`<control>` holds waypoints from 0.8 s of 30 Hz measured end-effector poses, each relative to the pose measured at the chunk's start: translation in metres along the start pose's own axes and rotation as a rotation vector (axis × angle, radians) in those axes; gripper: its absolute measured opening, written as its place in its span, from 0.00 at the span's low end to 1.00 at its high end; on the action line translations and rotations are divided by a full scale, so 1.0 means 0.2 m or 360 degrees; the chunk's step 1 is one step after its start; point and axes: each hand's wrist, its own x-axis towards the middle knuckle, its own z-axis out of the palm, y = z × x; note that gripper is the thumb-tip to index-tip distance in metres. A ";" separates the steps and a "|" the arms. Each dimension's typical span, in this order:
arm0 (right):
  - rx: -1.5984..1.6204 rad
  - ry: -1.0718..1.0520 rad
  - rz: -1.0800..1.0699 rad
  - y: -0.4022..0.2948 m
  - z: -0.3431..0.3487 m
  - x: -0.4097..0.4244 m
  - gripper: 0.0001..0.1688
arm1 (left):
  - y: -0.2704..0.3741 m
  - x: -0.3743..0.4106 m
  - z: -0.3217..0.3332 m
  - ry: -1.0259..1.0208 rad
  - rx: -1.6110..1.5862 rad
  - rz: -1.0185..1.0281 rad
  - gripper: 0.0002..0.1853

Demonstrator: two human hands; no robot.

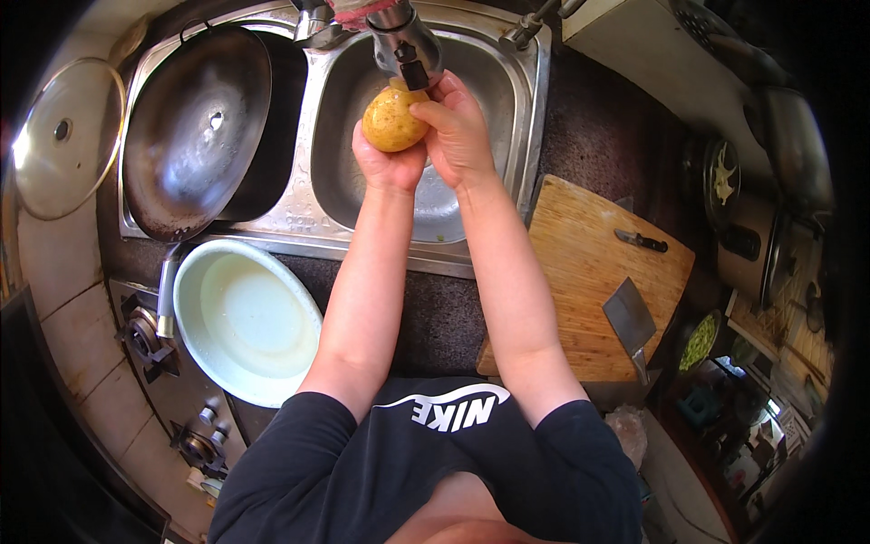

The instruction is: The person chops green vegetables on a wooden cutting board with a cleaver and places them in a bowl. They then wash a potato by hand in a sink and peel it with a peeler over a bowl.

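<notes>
A wet yellow potato (393, 124) is held between my two hands, just under the faucet head (402, 53). My left hand (391, 163) cups it from below on the near side. On its right, my right hand (457, 132) presses the thumb against the skin, its other fingers partly hidden behind. Both hands are above the right basin of a stainless steel sink (499, 139). A small green scrap lies at the basin's near side. Whether water is running is hard to make out.
A wok (197, 136) leans in the left basin. Nearer stand a pale blue plastic basin (255, 313) and a gas stove (143, 336). To the right, a wooden cutting board (578, 265) bears a small knife (641, 240) and a metal spatula (629, 316). A glass lid (68, 143) leans far left.
</notes>
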 end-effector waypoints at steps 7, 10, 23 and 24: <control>-0.0075 -0.0007 0.0000 0.01 -0.03 0.04 0.19 | 0.00 0.00 0.01 0.0207 0.0033 -0.0015 0.21; 0.0280 0.0181 0.0026 0.05 -0.05 0.05 0.19 | -0.03 0.01 0.05 0.0378 0.0134 0.0088 0.20; 0.0651 0.0398 0.0554 0.14 -0.26 0.22 0.16 | -0.04 0.02 0.12 -0.0018 0.1449 0.0499 0.14; 0.0690 0.0399 0.0589 0.14 -0.25 0.21 0.20 | -0.03 0.01 0.10 -0.0064 0.2011 0.0742 0.14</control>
